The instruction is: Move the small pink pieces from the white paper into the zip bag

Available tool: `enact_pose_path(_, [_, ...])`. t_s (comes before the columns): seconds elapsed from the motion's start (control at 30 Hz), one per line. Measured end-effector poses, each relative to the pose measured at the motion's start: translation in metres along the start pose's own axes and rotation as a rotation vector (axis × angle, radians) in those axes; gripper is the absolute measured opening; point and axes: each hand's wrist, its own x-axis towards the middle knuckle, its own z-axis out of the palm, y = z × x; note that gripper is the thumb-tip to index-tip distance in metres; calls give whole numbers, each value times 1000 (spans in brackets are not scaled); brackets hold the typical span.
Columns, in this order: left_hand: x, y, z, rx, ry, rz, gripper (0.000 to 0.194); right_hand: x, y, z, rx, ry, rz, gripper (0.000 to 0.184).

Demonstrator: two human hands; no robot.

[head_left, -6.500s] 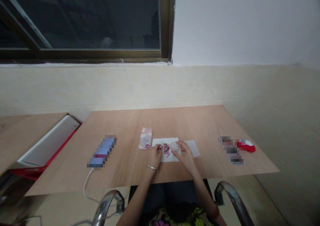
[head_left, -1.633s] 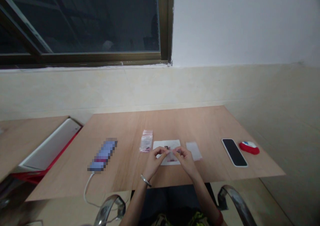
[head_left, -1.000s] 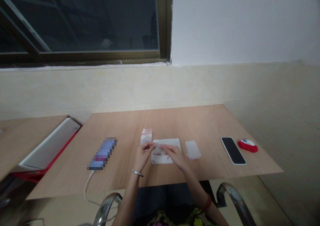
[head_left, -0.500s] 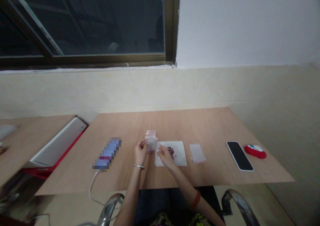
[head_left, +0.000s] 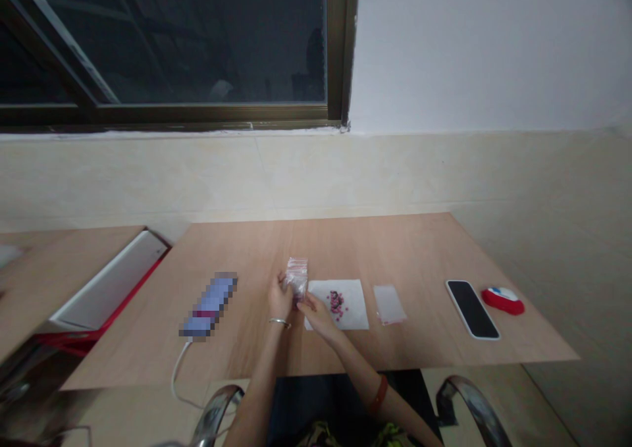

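The fingers of the left hand [head_left: 280,300] are bent against the left side of the clear zip bags [head_left: 297,270], and those of the right hand [head_left: 317,316] are brought to their lower right corner; whether plastic is pinched by either cannot be told at this size. The bags are laid overlapping just below the centre of the frame. Dark pink specks are shown near their lower end, so the work is judged to be partly done: some pieces seem bagged, while many pink beads [head_left: 337,305] are left loose on the white paper [head_left: 360,314], just right of the bags.

Farther right, a flat clear sleeve [head_left: 390,302] is laid on the table [head_left: 405,249]; no beads can be made out inside. Toward the right of the frame, a phone [head_left: 473,309] is placed beside a red-and-white object [head_left: 503,301]. At left, a blurred-out device [head_left: 210,305] is joined to a white cable [head_left: 174,368].
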Motion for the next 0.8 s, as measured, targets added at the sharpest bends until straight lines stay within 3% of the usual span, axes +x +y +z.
enact_pose_path(0.13, [-10,8,-1,245,47,90,47,0,4,-5,-29,107,70,45])
enact_pose_path(0.23, [-21,29,3,346,127,165,51,-5,0,-19,-81,266,158,50])
enact_pose_path(0.3, [-31,46,12,332,106,238,50,-13,-8,-32,-137,324,130,51])
enact_pose_path(0.43, [-61,77,50,244,-133,361,40,-37,-33,-65,-319,418,7,50])
enact_pose_path(0.57, [-99,96,101,158,-540,478,40,-67,-44,-106,-619,592,-136,46])
enact_pose_path(0.67, [-120,101,129,151,-762,554,44,-87,-36,-135,-745,745,-49,50])
enact_pose_path(0.8, [-131,95,148,172,-906,602,44,-103,-19,-159,-688,827,36,56])
